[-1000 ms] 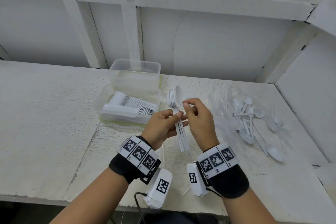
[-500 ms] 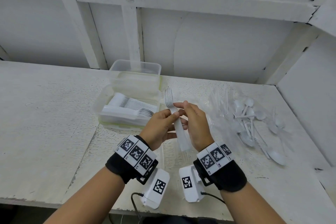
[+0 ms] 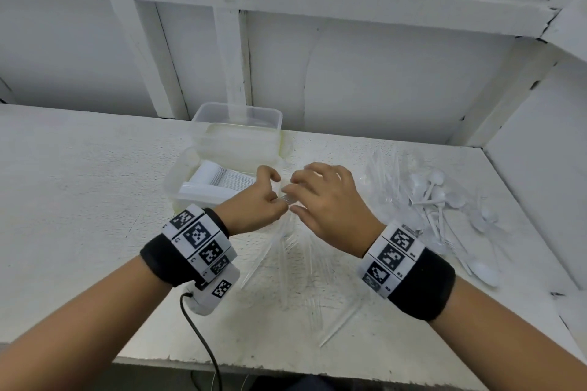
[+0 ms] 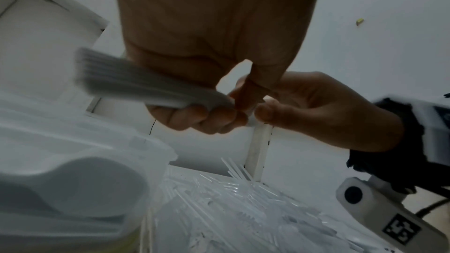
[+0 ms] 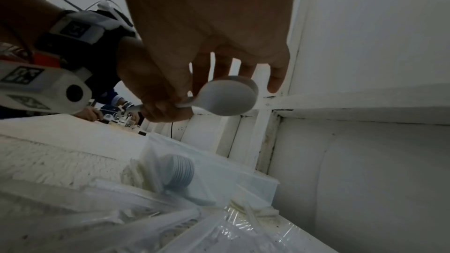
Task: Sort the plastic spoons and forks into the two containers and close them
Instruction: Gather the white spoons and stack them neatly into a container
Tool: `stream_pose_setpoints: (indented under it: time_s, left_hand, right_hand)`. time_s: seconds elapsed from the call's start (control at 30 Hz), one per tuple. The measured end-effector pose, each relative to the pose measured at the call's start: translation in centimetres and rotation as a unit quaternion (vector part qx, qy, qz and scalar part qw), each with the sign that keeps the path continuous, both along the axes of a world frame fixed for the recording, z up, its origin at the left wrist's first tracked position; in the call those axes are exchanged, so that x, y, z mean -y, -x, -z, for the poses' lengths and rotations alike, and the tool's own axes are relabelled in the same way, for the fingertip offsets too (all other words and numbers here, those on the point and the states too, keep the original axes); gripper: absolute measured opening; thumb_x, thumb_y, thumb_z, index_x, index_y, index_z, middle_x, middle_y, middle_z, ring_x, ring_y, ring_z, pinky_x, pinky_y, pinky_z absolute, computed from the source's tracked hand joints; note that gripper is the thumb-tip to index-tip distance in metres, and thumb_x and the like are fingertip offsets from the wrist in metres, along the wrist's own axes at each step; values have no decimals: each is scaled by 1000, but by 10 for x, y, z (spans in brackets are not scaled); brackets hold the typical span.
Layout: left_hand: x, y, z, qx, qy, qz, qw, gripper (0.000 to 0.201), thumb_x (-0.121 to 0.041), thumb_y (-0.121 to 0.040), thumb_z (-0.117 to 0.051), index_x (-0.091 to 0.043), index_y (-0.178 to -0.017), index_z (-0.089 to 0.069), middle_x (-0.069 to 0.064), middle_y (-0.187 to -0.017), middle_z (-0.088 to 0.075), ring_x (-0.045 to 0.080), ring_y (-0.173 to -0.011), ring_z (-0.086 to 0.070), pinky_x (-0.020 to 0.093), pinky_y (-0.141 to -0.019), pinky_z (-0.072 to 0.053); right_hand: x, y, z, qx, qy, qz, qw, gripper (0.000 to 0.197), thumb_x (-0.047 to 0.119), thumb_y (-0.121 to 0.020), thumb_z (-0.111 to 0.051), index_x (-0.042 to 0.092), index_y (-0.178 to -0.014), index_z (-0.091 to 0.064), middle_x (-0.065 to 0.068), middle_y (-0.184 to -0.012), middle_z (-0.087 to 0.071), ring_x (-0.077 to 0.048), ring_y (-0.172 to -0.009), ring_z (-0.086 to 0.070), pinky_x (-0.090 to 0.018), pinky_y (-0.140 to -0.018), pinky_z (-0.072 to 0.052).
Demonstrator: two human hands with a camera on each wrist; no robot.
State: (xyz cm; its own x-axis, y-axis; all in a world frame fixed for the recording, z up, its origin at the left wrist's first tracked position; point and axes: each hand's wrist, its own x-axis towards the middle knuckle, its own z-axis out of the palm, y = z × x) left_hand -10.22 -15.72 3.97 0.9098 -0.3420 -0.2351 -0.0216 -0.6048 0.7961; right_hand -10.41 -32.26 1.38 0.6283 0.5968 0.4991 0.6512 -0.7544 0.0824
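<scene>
Fork bundle: a stack of white plastic forks lay in the left hand, held above the table between the near container and the loose cutlery; motion blur hid the tines.
Left hand: its fingers were curled round the bundle, gripping it from below, with the thumb on top.
Spoon: one white spoon, bowl pointing away from the wrist, sat in the right hand, close beside the fork bundle.
Right hand: thumb and a finger pinched the spoon's neck; the other fingers hung spread and nearly straight above the bowl. The two hands were touching or almost so; which, I could not tell.
Near container: clear and open, just left of the hands, it held stacked white cutlery.
Far container: clear, standing right behind the near one, against the wall.
Loose spoons: scattered on clear plastic wrap to the right of the hands.
Loose forks: pale ones lay fanned on the table under and in front of the hands.
Table: white, with rough paint.
Wrists: black bands with square-patterned markers, a small white camera under each.
</scene>
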Motion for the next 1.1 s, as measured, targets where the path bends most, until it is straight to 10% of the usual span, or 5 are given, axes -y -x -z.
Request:
stream_pose_setpoints:
  time_s: [0.23, 0.43, 0.63, 0.77, 1.1]
  left_hand:
    - [-14, -3, -5, -17, -2, 20, 1000, 30, -10, -91, -47, -13, -111, -25, 0, -68, -56, 10, -56, -45, 11, -52, -39]
    - [-52, -22, -20, 6, -44, 12, 999, 22, -14, -91, -50, -20, -111, -41, -3, -76, -65, 12, -68, -56, 15, -58, -41]
    - [-115, -66, -24, 158, -119, -198, 960, 25, -13, -94, -45, -8, -114, -60, 8, -115, -60, 24, -103, -55, 25, -82, -37]
    - [-148, -86, -10, 24, -172, -274, 946, 27, -14, -94, -43, -6, -116, -55, 14, -114, -55, 33, -103, -54, 39, -86, -47]
    - [-152, -83, 21, -88, -48, -295, 950, 19, -16, -98, -42, -4, -102, -57, 16, -100, -61, 30, -79, -58, 32, -59, -50]
  right_hand:
    - [-12, -14, -1, 27, 65, -77, 995, 7, 18, -79, -72, 18, -84, -66, 4, -85, -66, -20, -85, -63, -34, -72, -44]
    - [-38, -44, -12, 21, 95, -125, 987, 8, 15, -85, -62, 9, -84, -66, -6, -77, -63, -25, -69, -59, -31, -56, -43]
    - [-65, -84, -16, -138, 60, -72, 986, 27, 26, -91, -51, 6, -101, -65, -11, -95, -65, -31, -88, -60, -36, -69, -49]
    - [-86, -100, -13, -234, 117, -3, 965, 32, 30, -99, -41, 13, -123, -53, -5, -122, -54, -23, -115, -46, -33, -92, -37]
    - [-118, -109, 11, -398, 73, 31, 914, 26, 24, -94, -50, 7, -112, -58, -10, -113, -59, -26, -104, -54, -31, -81, -39]
